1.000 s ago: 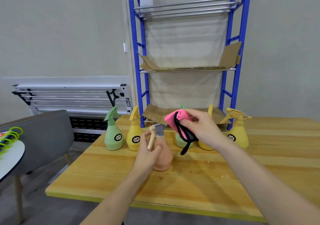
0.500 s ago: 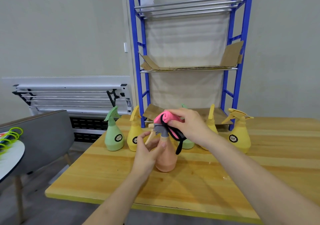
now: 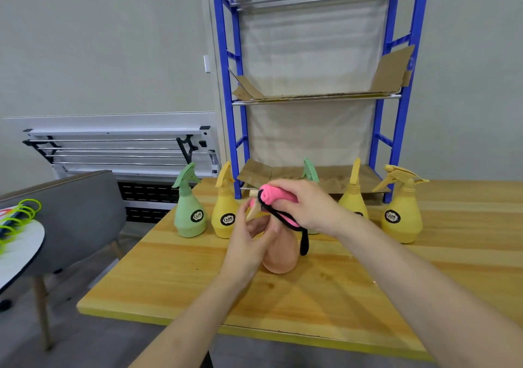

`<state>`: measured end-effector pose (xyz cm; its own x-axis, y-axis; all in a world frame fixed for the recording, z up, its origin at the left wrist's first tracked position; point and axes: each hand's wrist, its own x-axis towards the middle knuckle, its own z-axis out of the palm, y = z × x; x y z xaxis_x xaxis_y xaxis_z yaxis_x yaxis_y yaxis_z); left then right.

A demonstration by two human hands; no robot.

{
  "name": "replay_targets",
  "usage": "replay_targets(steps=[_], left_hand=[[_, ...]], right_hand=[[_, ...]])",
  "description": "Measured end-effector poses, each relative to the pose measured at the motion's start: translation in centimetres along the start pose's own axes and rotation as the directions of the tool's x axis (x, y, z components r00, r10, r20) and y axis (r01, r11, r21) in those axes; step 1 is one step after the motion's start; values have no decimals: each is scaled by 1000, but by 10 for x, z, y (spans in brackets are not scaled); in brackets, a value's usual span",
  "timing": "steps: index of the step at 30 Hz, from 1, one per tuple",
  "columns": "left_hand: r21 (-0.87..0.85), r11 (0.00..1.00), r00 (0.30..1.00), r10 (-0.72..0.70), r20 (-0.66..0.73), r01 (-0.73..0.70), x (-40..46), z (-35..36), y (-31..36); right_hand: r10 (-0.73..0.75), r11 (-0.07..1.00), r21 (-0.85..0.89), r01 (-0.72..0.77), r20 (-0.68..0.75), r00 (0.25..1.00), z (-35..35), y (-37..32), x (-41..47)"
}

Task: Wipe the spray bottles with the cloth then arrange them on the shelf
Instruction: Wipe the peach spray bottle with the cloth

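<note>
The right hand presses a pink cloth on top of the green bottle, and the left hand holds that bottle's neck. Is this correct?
Not quite. In the head view the right hand presses the pink cloth on the peach bottle, not a green one. The left hand holds that bottle's neck.

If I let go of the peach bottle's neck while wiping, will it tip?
Possibly: the peach spray bottle is tall with a narrow neck, and the cloth presses near its top. Its wide rounded base probably resists mild pushes.

Matt plastic spray bottles on a glossy wood table (cloth apparently soft fleece).
</note>
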<state>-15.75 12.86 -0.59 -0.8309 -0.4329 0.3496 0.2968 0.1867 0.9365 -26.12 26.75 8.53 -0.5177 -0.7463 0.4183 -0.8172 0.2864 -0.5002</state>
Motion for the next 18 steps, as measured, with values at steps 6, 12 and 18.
replay_targets(steps=[6, 12, 18], left_hand=[[40, 999, 1000, -18, -2, 18, 2, 1, -1], [62, 998, 1000, -2, 17, 1, 3, -2, 1], [78, 997, 1000, -25, 4, 24, 1, -1, 3]], right_hand=[[51, 997, 51, -53, 54, 997, -8, -4, 3], [47, 998, -47, -51, -91, 995, 7, -11, 4], [35, 998, -55, -27, 150, 988, -21, -5, -3]])
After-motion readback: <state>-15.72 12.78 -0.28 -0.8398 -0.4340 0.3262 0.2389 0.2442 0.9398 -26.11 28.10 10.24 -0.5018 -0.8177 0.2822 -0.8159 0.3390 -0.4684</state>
